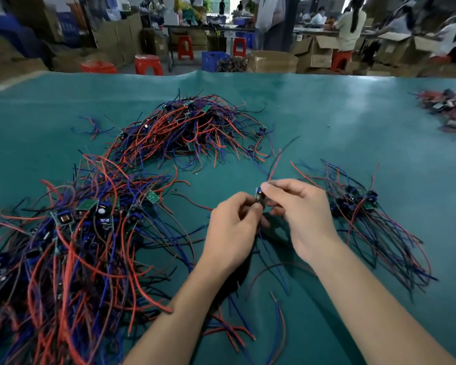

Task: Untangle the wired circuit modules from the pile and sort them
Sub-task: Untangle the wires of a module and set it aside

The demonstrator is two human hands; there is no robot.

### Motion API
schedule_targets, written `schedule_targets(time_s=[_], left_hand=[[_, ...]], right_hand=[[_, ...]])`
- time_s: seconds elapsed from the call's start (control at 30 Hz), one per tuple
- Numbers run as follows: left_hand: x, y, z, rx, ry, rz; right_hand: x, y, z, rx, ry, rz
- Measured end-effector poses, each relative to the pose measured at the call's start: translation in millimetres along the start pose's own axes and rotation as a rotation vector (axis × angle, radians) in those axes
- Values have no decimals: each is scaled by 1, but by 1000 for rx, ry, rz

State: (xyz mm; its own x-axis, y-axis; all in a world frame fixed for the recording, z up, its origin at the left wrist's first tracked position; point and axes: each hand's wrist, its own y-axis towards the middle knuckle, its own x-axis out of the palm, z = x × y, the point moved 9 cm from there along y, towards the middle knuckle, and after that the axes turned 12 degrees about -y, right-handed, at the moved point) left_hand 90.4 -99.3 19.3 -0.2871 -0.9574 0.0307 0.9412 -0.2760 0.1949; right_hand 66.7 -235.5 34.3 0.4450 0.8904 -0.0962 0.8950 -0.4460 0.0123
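Both hands meet over the middle of the bench (327, 106), which has a teal mat on top. Left hand (232, 230) and right hand (300, 212) both pinch one small circuit module (260, 197) between fingertips, held just above the mat. Its wires run two ways: a red and a dark lead go up toward the far edge, blue and dark leads hang down between the wrists toward the near edge.

Big tangled pile (63, 246) of red, blue and black wired modules fills the near-left corner; green boards and a copper coil show on top. Second pile (190, 127) sits behind it, centre-left, toward the far edge. The two look linked by stray wires.

Sorted bundle (366, 209) lies just right of the right hand, module ends grouped together, wires fanned out toward the near-right. Another heap (450, 109) sits at the far-right edge, blurred, contents unclear.

Beyond the bench: red stools (148, 64), cardboard boxes (273, 61), a blue crate (212, 60), people at other tables.
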Motion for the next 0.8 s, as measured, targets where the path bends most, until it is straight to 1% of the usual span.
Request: schedule_targets(time_s=[0.2, 0.3, 0.37, 0.4, 0.47, 0.53, 0.7, 0.8], left_hand=[[-2, 1, -1, 2, 40, 17], [-1, 0, 3, 29, 86, 0], [-1, 1, 3, 44, 102, 2], [-1, 1, 3, 46, 111, 2], [0, 2, 2, 37, 125, -10], [2, 2, 1, 31, 139, -28], [7, 0, 1, 29, 157, -63], [7, -1, 1, 29, 161, -73]], right_hand=[[3, 1, 7, 109, 233, -68], [3, 1, 8, 114, 286, -100], [-1, 5, 8, 77, 220, -88], [-6, 7, 7, 42, 150, -53], [-18, 11, 1, -67, -39, 58], [-29, 13, -6, -161, -173, 154], [-56, 15, -19, -281, -367, 336], [-75, 15, -29, -344, -427, 444]])
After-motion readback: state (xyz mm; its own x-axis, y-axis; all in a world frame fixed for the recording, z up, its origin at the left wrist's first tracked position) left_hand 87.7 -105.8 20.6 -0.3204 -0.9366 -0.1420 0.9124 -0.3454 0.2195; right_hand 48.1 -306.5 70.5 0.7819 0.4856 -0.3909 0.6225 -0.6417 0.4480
